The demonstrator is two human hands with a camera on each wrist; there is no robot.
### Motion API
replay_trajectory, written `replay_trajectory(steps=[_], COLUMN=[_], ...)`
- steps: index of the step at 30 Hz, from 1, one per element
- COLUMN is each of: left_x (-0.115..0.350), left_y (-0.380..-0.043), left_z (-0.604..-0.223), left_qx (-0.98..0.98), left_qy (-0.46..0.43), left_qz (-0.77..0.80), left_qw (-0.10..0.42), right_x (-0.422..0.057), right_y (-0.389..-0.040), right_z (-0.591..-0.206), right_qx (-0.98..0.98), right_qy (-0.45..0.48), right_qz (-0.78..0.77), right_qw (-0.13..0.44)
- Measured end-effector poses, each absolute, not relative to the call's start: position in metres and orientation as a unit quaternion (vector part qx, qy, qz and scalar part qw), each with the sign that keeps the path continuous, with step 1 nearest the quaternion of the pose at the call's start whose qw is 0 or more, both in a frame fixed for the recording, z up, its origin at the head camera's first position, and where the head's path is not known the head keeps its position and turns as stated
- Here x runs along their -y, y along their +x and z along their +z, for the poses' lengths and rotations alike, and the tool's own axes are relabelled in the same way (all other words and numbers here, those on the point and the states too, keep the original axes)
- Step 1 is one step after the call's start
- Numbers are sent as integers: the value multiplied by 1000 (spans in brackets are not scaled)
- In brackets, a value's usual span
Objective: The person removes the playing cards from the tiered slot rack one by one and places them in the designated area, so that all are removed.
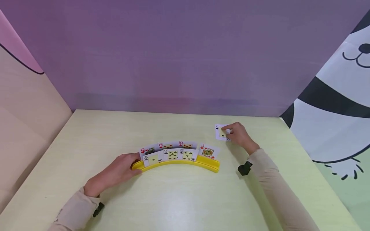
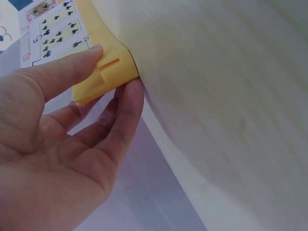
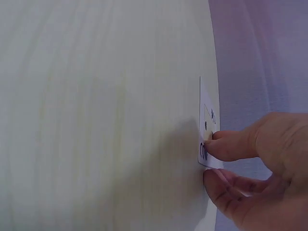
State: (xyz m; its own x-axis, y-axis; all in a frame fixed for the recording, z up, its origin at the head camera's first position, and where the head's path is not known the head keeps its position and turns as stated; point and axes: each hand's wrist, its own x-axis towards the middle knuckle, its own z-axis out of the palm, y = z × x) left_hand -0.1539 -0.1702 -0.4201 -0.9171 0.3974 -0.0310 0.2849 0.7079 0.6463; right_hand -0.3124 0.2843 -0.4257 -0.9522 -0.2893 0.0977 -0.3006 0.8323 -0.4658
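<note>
A curved yellow card holder [image 1: 176, 162] stands on the table with several playing cards in two rows. The front row shows an ace, a seven [image 1: 172, 155] and a five of clubs; behind are red-marked cards, with a jack of hearts [image 1: 208, 152] at the right. My left hand [image 1: 122, 168] grips the holder's left end, thumb [image 2: 72, 72] on its front and fingers behind and below. Farther back to the right, my right hand [image 1: 240, 134] pinches the edge of a two of spades [image 1: 219, 132]. Its thumb [image 3: 233, 144] lies on the card's face, the other fingers curled at the edge.
The pale wooden table [image 1: 173, 202] ends at a purple wall panel [image 1: 179, 64] behind. A light side panel [image 1: 29, 112] stands at the left, and a panda-printed panel [image 1: 332, 122] at the right. Black straps [image 1: 245, 168] sit at the wrists.
</note>
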Motion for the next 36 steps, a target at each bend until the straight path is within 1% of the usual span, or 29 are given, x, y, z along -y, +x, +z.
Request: replay_trajectory(steps=[5, 12, 19, 24, 30, 36], left_x=[170, 170, 169, 171, 170, 170], left_y=[-154, -153, -154, -154, -154, -154], left_z=[-419, -420, -421, -421, -422, -421], left_qx=[-921, -920, -918, -918, -916, -917], left_qy=[189, 196, 186, 188, 184, 179], left_qz=[332, 331, 338, 338, 344, 343], left_qw=[80, 79, 88, 89, 91, 94], right_x=[-282, -282, -284, -283, -279, -270], right_y=[-310, -306, -309, -304, -285, -267], right_z=[-425, -422, -419, -418, -402, -386], right_qx=[960, 964, 963, 961, 953, 943], right_qy=[165, 154, 158, 173, 196, 200], right_qz=[225, 216, 218, 212, 218, 245], right_qw=[23, 4, -6, 27, 77, 102])
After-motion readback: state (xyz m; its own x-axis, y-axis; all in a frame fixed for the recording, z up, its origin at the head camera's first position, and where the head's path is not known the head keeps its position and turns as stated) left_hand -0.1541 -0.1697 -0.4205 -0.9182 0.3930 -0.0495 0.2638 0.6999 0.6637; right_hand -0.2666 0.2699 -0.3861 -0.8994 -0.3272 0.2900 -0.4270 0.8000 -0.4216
